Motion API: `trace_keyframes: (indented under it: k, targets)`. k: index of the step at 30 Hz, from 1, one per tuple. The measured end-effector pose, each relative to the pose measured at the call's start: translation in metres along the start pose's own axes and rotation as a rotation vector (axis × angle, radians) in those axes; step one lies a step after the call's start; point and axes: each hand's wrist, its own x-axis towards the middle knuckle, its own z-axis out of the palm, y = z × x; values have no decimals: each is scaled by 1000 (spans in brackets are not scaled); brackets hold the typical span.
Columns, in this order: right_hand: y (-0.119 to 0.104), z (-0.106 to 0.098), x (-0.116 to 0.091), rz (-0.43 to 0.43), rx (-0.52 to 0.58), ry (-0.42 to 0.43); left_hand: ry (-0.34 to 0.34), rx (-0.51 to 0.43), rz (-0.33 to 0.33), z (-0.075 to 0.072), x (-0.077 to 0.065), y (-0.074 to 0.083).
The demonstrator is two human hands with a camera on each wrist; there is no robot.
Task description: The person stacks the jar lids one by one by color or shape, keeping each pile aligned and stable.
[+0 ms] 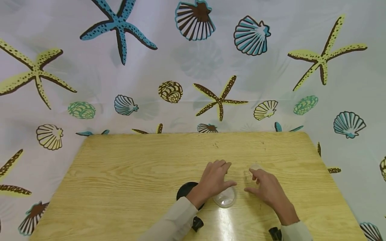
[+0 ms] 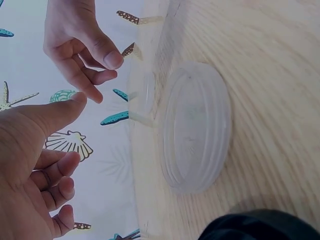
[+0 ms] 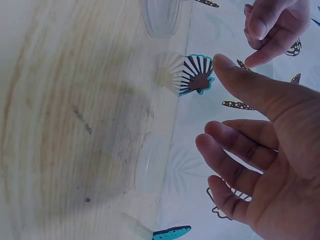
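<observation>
My left hand [image 1: 215, 179] hovers above a clear round plastic lid [image 1: 225, 198], its fingers loosely bent and nothing in them. The left wrist view shows this shallow, ridged lid [image 2: 197, 130] lying on the wood, apart from the hand. A black round dish or lid [image 1: 184, 190] is partly covered by my left forearm. Off to the right, my right hand [image 1: 267, 187] is also in the air with thumb and fingers spread apart, holding nothing. Just beyond its fingertips sits a second clear piece [image 1: 248, 175], partly hidden; the right wrist view shows its faint curved side [image 3: 146, 162].
The wooden table [image 1: 126, 174] reaches back to a white cloth [image 1: 144, 73] printed with starfish and shells. Small dark marks [image 1: 215, 145] dot its far part. A black wrist device [image 1: 197, 223] is at the left cuff, another [image 1: 275, 233] at the right.
</observation>
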Motion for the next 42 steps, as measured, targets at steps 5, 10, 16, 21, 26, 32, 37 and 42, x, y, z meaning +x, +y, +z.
trace_keyframes:
  k: [5,10,16,21,26,32,37,42]
  targets:
    - [1,-4,2,-10,-16,13,4,-3,-20,0,7,4]
    - [3,-9,4,-4,-19,18,-14,-20,-40,0,11,5]
    - [5,-16,6,6,-42,-7,-49,-27,-63,2,14,2]
    - [9,-21,8,8,-61,-12,-42,-23,-58,2,18,1]
    - [14,-25,11,3,-72,-13,-36,-49,-68,2,23,4]
    - [22,-28,13,26,-66,-20,-67,-111,-99,1,29,11]
    - [29,-30,13,38,-65,-29,-93,-144,-130,5,34,13]
    - [35,-33,13,59,-67,-49,-116,-216,-154,8,37,13]
